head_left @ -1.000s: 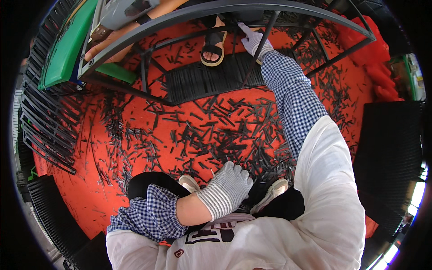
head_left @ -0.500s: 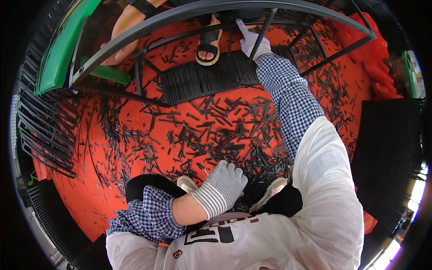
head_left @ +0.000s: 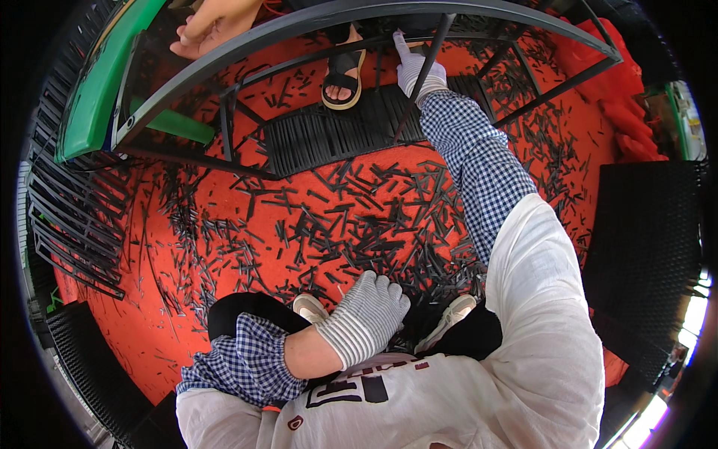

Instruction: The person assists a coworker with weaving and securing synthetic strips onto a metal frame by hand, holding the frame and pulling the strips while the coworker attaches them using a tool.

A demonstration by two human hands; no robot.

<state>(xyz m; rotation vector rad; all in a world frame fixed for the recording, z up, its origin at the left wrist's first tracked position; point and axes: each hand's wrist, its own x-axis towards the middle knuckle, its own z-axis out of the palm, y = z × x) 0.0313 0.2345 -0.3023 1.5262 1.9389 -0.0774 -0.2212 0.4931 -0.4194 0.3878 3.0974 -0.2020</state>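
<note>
Across a black metal frame [head_left: 329,13], my right arm stretches far forward in a checked sleeve. My right hand [head_left: 419,73], in a pale striped glove, is inside that frame by its rear bar, behind a slanting strut. Its index finger points away from me, and the other fingers look bent; I see nothing held. Low in front of my body, between my knees, my left hand [head_left: 365,314] wears a grey-and-white striped glove. Its fingers are curled under with the back of the hand up, so the palm and anything in it are hidden.
Short black strips [head_left: 374,232] litter the red floor [head_left: 157,329]. A ribbed black mat [head_left: 321,138] lies under the frame. Beyond stand another person's hand [head_left: 217,26] and sandalled foot [head_left: 342,82]. Slatted black pieces [head_left: 75,217], a green panel [head_left: 97,90] and red plastic sheeting [head_left: 613,82] flank the area.
The other person's hand has moved up and away at the upper left, and its fingers show more. My hands keep nearly the same places; the view has shifted slightly.
</note>
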